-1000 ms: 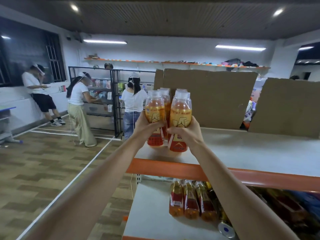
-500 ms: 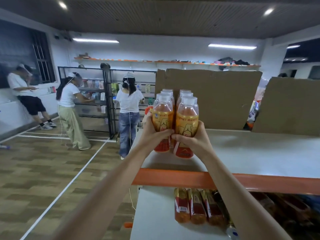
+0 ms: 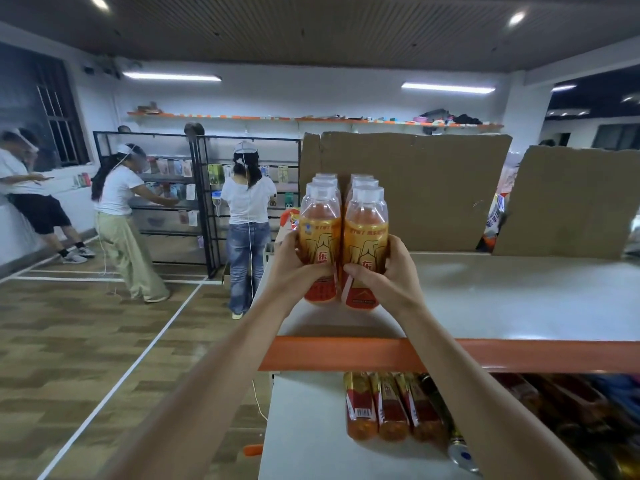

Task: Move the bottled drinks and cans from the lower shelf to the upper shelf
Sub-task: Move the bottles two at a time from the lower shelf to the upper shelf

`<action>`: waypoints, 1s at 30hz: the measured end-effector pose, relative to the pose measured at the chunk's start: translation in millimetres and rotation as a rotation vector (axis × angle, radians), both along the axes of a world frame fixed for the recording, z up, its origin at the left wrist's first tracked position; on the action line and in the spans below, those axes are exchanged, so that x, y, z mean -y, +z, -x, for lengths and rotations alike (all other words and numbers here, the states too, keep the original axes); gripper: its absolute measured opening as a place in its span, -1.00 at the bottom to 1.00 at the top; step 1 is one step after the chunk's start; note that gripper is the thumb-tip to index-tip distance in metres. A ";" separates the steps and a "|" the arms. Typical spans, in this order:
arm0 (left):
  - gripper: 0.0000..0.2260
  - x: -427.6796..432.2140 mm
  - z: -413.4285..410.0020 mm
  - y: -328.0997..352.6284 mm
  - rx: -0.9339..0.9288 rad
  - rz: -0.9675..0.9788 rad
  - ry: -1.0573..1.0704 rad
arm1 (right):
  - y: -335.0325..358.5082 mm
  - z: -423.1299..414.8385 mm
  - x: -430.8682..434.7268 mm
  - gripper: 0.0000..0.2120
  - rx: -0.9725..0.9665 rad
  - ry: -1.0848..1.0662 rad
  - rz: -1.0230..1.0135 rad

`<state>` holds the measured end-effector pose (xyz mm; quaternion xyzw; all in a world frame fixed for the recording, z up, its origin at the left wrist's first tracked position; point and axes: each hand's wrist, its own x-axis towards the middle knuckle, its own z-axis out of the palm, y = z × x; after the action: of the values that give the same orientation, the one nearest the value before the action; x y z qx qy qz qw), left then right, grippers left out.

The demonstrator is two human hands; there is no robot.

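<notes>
Holding a cluster of orange bottled drinks [image 3: 343,237] upright between both hands, at the left front corner of the upper shelf [image 3: 502,299]. Left hand [image 3: 298,268] wraps the left front bottle; right hand [image 3: 388,271] wraps the right front bottle; each is closed round its bottle, fingers curled across the red lower labels. More bottles stand in file behind the front pair; exact count unclear. Bottle bases look to be on or just above the shelf surface; cannot tell which.

Key relation: long axes vertical, cluster straight ahead of the hands, cardboard sheet [image 3: 405,188] further back. Judgement: next is to seat or push the cluster rearward, then release.

Remaining stock: bottles [image 3: 388,407] lying on the lower shelf [image 3: 304,427], below and right, nearer the right hand.
</notes>
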<state>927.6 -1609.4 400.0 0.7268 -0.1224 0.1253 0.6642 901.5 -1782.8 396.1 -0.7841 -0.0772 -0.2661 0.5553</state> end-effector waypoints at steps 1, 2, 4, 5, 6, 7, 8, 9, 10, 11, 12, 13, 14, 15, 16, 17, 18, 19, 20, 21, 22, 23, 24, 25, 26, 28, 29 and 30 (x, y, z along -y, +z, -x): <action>-0.45 0.3 1.0 0.8 0.001 0.001 0.005 | -0.1 -1.2 -0.4 -0.37 0.003 -0.011 0.013; -0.45 0.6 0.9 1.0 -0.002 0.000 0.009 | -0.1 -1.9 -0.8 -0.37 0.004 -0.020 0.023; -0.46 0.7 1.1 2.0 -0.009 0.004 0.011 | 0.6 -2.7 -1.7 -0.38 0.019 -0.039 0.050; -0.47 0.9 1.6 2.6 -0.010 0.000 0.013 | 1.0 -2.7 -2.0 -0.38 0.031 -0.047 0.068; -0.48 1.2 2.0 3.0 -0.007 -0.007 0.017 | 1.1 -3.4 -2.0 -0.39 0.040 -0.056 0.083; -0.48 1.9 2.3 3.6 -0.005 -0.013 0.021 | 0.6 -5.2 -1.6 -0.40 0.046 -0.064 0.092; -0.48 2.5 2.4 4.0 -0.004 -0.014 0.026 | 0.1 -6.7 -1.0 -0.42 0.048 -0.072 0.095; -0.48 3.0 2.2 4.1 -0.003 -0.015 0.028 | 0.1 -7.5 -0.7 -0.42 0.050 -0.077 0.097; -0.47 3.2 2.1 4.0 -0.003 -0.014 0.030 | 0.2 -7.8 -1.0 -0.43 0.053 -0.080 0.103; -0.46 3.6 2.1 4.1 -0.002 -0.014 0.032 | 0.3 -8.4 -1.4 -0.42 0.056 -0.081 0.107; -0.45 3.5 1.1 3.9 -0.004 -0.007 0.032 | 0.1 -9.4 -1.5 -0.42 0.058 -0.079 0.109; -0.44 3.7 -0.5 2.9 -0.005 -0.003 0.032 | -0.3 -10.7 -1.5 -0.41 0.056 -0.077 0.109; -0.44 3.9 -1.9 2.2 -0.001 0.002 0.031 | -1.1 -11.7 -0.9 -0.40 0.054 -0.075 0.107; -0.44 4.4 -2.5 2.2 0.006 -0.004 0.032 | -2.1 -13.1 -0.4 -0.39 0.054 -0.071 0.104; -0.44 5.2 -2.8 2.5 0.018 -0.005 0.028 | -2.6 -13.7 0.0 -0.39 0.057 -0.067 0.107; -0.44 5.8 -3.6 1.9 0.028 -0.009 0.020 | -2.8 -14.0 -0.1 -0.38 0.062 -0.063 0.112; -0.45 6.2 -4.8 1.1 0.035 -0.008 0.009 | -3.4 -15.0 0.4 -0.37 0.065 -0.056 0.113; -0.44 6.7 -6.0 0.3 0.036 -0.014 0.005 | -4.4 -16.6 1.5 -0.36 0.065 -0.050 0.105; -0.44 6.7 -7.6 -1.0 0.035 -0.018 0.004 | -5.1 -17.7 2.2 -0.36 0.059 -0.043 0.097; -0.42 6.6 -8.3 -1.7 0.031 -0.030 0.006 | -5.2 -17.3 2.3 -0.35 0.055 -0.037 0.093; -0.39 6.3 -8.5 -2.3 0.030 -0.039 0.011 | -5.3 -17.0 2.3 -0.34 0.059 -0.032 0.092; -0.36 6.5 -7.7 -2.3 0.024 -0.052 0.017 | -5.8 -17.8 3.1 -0.34 0.061 -0.028 0.089; -0.34 6.2 -8.3 -3.2 0.017 -0.058 0.020 | -6.0 -18.4 3.9 -0.34 0.061 -0.022 0.080; -0.32 6.8 -7.8 -3.3 0.007 -0.065 0.021 | -6.0 -18.2 4.1 -0.34 0.061 -0.015 0.078; -0.31 7.4 -7.7 -3.7 0.002 -0.065 0.021 | -5.1 -16.9 2.8 -0.35 0.056 -0.013 0.076; -0.30 7.8 -8.4 -4.6 -0.007 -0.063 0.028 | -3.6 -15.2 0.4 -0.35 0.049 -0.010 0.068; -0.29 8.1 -8.6 -4.6 -0.009 -0.070 0.033 | -3.8 -15.7 -0.1 -0.35 0.051 -0.006 0.061; -0.28 7.8 -9.4 -5.3 -0.010 -0.074 0.033 | -3.4 -15.4 -0.6 -0.35 0.052 -0.004 0.056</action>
<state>936.9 -1617.3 394.7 0.7535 -0.1113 0.1280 0.6352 916.9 -1782.2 392.7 -0.7923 -0.0974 -0.2850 0.5306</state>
